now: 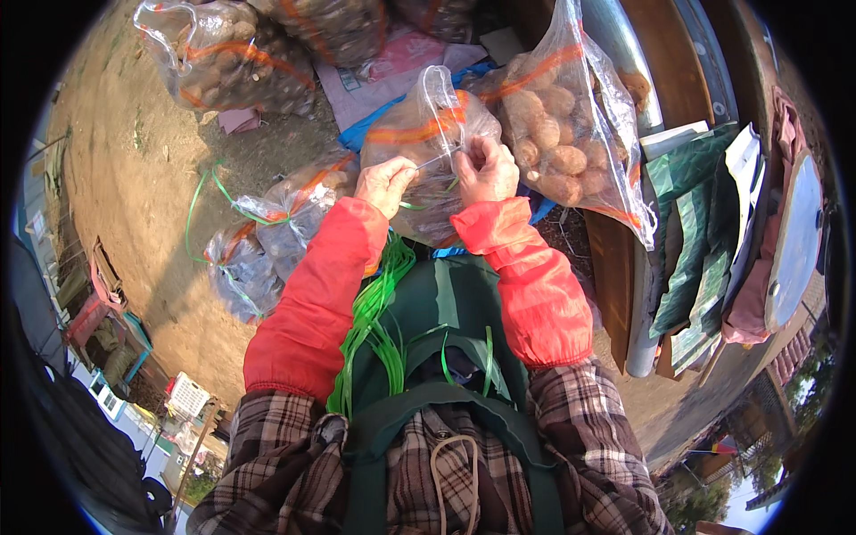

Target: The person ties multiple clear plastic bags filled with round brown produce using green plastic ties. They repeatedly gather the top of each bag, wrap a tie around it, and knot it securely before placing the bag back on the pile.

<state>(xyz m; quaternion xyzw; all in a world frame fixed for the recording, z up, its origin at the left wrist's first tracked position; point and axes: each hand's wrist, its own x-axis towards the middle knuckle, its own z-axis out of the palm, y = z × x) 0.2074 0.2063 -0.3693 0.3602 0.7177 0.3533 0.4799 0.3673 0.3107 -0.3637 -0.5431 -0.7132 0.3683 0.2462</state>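
A clear plastic mesh bag [401,134] with orange bands stands before me, its gathered top upright. My left hand [388,184] is closed on one end of a thin needle-like rod [435,161]. My right hand [488,170] pinches near the rod's other end, at the bag's top edge. A short green plastic strip [412,206] lies by my left fingers. To the right, a similar bag of potatoes [568,167] leans with its top loose. Smaller filled bags [257,267], tied with green strip, lie to the left. A bundle of green strips [374,321] hangs at my apron.
More filled bags [234,60] stand at the upper left, beside a pale printed sack [394,63] on the ground. Wooden boards [612,287], a metal pipe [640,341] and green sheeting [695,221] line the right side. A white crate [188,395] sits at the lower left.
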